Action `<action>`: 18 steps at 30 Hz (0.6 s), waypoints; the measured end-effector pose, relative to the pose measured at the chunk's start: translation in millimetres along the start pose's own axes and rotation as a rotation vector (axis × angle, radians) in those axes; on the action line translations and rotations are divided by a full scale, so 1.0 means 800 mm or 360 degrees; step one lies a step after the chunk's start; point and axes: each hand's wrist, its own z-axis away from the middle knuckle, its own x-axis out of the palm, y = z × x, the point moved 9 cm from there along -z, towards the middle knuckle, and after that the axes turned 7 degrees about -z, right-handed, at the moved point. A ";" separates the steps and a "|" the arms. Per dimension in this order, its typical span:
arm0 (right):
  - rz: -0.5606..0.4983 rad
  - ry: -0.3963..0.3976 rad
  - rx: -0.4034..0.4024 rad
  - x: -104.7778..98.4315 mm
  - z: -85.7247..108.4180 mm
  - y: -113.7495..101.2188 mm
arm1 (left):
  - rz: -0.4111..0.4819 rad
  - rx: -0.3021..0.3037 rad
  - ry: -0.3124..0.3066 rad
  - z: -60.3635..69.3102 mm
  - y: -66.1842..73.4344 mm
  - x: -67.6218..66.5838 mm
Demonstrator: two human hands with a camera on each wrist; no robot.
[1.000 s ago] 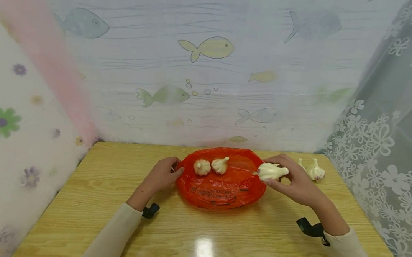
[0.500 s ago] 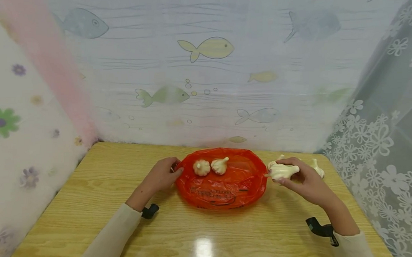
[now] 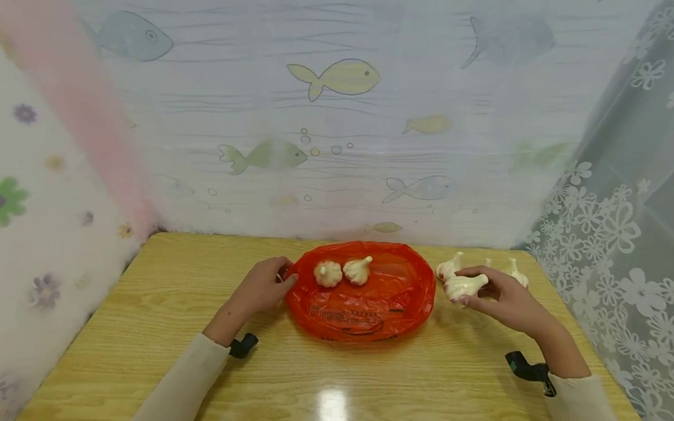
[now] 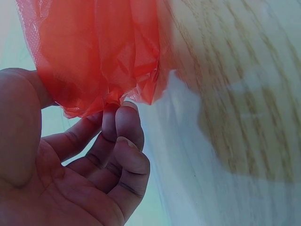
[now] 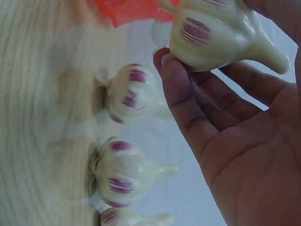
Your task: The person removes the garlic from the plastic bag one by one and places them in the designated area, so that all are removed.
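Observation:
A red plastic bag [image 3: 370, 327] with dark print lies spread wide on the table, its mouth facing up. Two garlic bulbs [image 3: 328, 274] rest side by side inside its far left part. The left hand [image 3: 261, 288] grips the bag's left rim; in the left wrist view its curled fingers [image 4: 127, 122] meet the gathered edge. Just right of the bag, the right hand [image 3: 504, 297] holds another garlic bulb [image 3: 463, 286], neck pointing right. In the right wrist view this purple-streaked bulb [image 5: 211, 37] sits between fingers and thumb, above the table.
Behind the right hand, a garlic bulb [image 3: 448, 267] stands by the bag's right rim, and two more, including one bulb [image 3: 518, 274], are partly hidden. The wooden table [image 3: 412, 383] meets a fish-print curtain [image 3: 333, 129] at the back.
The right hand has moved right with its garlic bulb, from the bag's right rim to just beyond it, uncovering a standing bulb behind. The left hand stays on the bag.

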 end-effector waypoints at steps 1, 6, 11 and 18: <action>0.0012 0.0000 0.0007 0.001 0.000 0.002 | 0.0003 -0.0003 -0.0001 0.000 0.000 0.000; 0.0003 -0.0008 0.0012 0.006 -0.002 0.011 | 0.0016 -0.0001 -0.0006 0.000 0.000 0.001; 0.0045 -0.0025 0.0051 0.011 -0.005 0.018 | 0.0000 -0.0008 -0.0006 -0.001 -0.001 0.000; 0.0257 0.0001 0.0114 0.009 -0.006 0.026 | -0.0017 -0.0003 0.0001 -0.002 -0.003 0.001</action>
